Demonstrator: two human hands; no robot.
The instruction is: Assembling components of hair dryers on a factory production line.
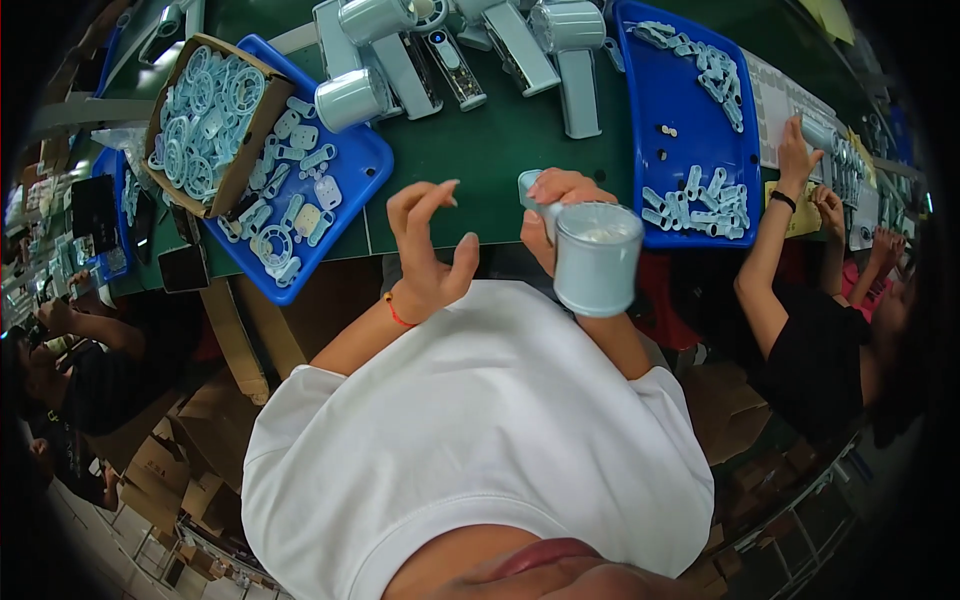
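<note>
I noted the right hand [556,215] closed around the handle of a pale blue fan [597,258] held above the lap, off the table edge, while the left hand [428,245] hung empty with fingers spread; I judged a 1-handed grip could let it drop. The green table [480,150] carried 2 blue trays [660,100] of parts in a crowded workshop.

Two blue trays [655,110] of pale plastic parts and one cardboard box [205,120] of round parts sit on the table. About five pale handheld fans [575,50] lie there; one more [595,258] is held.
</note>
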